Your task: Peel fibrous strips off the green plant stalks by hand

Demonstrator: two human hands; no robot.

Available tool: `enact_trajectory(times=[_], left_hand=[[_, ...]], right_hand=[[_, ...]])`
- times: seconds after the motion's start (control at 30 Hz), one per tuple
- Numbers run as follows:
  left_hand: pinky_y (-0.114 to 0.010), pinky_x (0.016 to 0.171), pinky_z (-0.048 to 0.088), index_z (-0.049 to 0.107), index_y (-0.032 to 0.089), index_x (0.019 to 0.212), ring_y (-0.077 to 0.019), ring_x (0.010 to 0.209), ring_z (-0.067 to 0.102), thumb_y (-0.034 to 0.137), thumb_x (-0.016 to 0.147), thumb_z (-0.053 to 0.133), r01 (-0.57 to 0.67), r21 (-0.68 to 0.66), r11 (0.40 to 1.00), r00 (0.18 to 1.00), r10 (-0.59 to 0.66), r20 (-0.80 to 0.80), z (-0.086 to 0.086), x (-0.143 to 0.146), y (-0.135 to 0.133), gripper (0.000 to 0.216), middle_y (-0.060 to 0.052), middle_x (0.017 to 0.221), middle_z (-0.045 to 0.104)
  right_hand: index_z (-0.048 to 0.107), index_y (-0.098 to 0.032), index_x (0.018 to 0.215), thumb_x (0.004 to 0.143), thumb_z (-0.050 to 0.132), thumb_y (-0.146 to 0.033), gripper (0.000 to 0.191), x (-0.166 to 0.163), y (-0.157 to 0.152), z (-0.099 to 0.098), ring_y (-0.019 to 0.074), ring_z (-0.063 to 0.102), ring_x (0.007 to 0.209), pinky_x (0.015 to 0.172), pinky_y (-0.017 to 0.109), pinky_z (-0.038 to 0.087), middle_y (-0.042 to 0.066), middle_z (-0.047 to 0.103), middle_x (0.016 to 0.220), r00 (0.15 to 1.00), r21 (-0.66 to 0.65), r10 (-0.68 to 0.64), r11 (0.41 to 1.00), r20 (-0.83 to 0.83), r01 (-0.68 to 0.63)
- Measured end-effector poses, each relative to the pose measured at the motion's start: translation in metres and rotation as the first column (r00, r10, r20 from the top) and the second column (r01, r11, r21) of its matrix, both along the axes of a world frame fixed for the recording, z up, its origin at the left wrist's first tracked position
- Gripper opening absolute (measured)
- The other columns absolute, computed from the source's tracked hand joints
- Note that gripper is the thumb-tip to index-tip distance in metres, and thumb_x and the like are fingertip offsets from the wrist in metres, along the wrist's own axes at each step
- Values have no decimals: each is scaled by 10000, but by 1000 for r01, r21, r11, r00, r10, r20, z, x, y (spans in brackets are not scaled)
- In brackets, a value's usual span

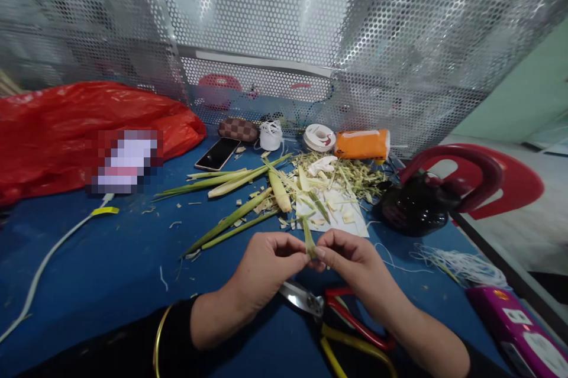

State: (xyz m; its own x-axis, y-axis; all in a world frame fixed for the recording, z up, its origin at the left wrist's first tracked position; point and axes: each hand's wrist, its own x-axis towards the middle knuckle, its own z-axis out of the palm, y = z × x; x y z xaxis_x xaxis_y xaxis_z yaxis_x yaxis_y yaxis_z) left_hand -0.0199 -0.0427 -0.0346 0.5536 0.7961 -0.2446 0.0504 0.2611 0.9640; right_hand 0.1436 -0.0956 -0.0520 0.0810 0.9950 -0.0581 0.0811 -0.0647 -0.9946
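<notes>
- A green leaf (pixel 308 237) is pinched at its lower end between the fingertips of 2 hands, the left hand (pixel 261 265) and the right hand (pixel 357 257).
- Its long axis is pointed forward; both hands are equally near.
- Shears (pixel 302 297) are placed below the hands; paper (pixel 356 228) is located beyond.

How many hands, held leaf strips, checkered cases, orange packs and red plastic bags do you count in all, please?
Left hand plus right hand: 2
Held leaf strip: 1
Checkered case: 1
Orange pack: 1
Red plastic bag: 1
Total: 6
</notes>
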Motion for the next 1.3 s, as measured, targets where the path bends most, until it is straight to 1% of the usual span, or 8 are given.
enact_trajectory(times=[0.2, 0.37, 0.5, 0.6, 0.7, 0.83, 1.03, 1.3], left_hand=[[-245, 673, 454, 712, 146, 648, -138, 644, 617, 207, 615, 706, -30, -44, 999, 999, 28, -41, 0, 0, 1, 70, -29, 654, 713], [-256, 686, 435, 713, 136, 676, -147, 680, 606, 260, 590, 735, -14, -85, 996, 1000, 12, -21, -1, 1, 3, 153, -48, 701, 714], [-252, 640, 410, 689, 137, 617, -128, 612, 558, 297, 631, 715, -23, -106, 994, 998, 17, -64, 2, 1, 5, 163, -48, 647, 695], [-239, 609, 388, 668, 143, 581, -111, 576, 520, 301, 656, 700, -36, -153, 988, 998, 29, -50, 6, -1, 5, 178, -42, 635, 686], [-227, 562, 359, 657, 143, 572, -91, 527, 480, 289, 655, 701, -20, -219, 975, 1000, 18, -11, 7, -2, 3, 173, -29, 616, 668], [-219, 529, 337, 656, 137, 584, -74, 491, 454, 259, 658, 694, 16, -278, 960, 1000, -16, 4, 5, -2, 2, 148, -24, 614, 660], [-227, 538, 347, 661, 133, 614, -84, 509, 475, 278, 659, 700, 11, -281, 960, 1000, -12, 0, 4, -2, 2, 156, -35, 639, 675], [-219, 584, 363, 642, 134, 618, -106, 590, 545, 231, 647, 686, 57, -381, 923, 997, -32, 72, 1, -3, 2, 109, -24, 632, 665]], right_hand=[[592, -177, 670, 794, 661, -388, 255, -2, 1, 3, 120, 580, 581, 595, 249, 464, 2, 639, 608, 1000, -36, 23, 999, 19, -23], [576, -181, 682, 837, 594, -348, 228, -4, -3, 8, 137, 577, 622, 618, 272, 458, 8, 627, 637, 971, 83, -26, 997, 238, 7], [576, -185, 708, 868, 568, -305, 200, -3, -2, 5, 143, 574, 626, 608, 276, 472, 10, 627, 652, 957, 152, -38, 988, 286, -6], [587, -197, 802, 847, 602, -202, 48, -1, -1, 6, 148, 562, 675, 622, 277, 478, 6, 599, 728, 909, 398, -139, 917, 392, -31], [608, -220, 893, 844, 591, -107, 124, 3, -4, 9, 159, 572, 767, 671, 288, 486, 25, 590, 841, 815, 581, -225, 798, 533, -160], [643, -233, 919, 873, 500, -38, 246, 7, -8, 7, 165, 568, 776, 662, 294, 473, 38, 593, 854, 698, 580, -242, 758, 675, -298], [609, -197, 828, 889, 522, -69, 166, 4, -6, 3, 169, 570, 768, 686, 307, 475, 38, 602, 810, 707, 586, -260, 766, 658, -263], [642, -199, 862, 887, 530, -70, 173, 5, -5, 6, 163, 595, 780, 694, 299, 496, 37, 632, 810, 672, 626, -300, 714, 677, -313]])
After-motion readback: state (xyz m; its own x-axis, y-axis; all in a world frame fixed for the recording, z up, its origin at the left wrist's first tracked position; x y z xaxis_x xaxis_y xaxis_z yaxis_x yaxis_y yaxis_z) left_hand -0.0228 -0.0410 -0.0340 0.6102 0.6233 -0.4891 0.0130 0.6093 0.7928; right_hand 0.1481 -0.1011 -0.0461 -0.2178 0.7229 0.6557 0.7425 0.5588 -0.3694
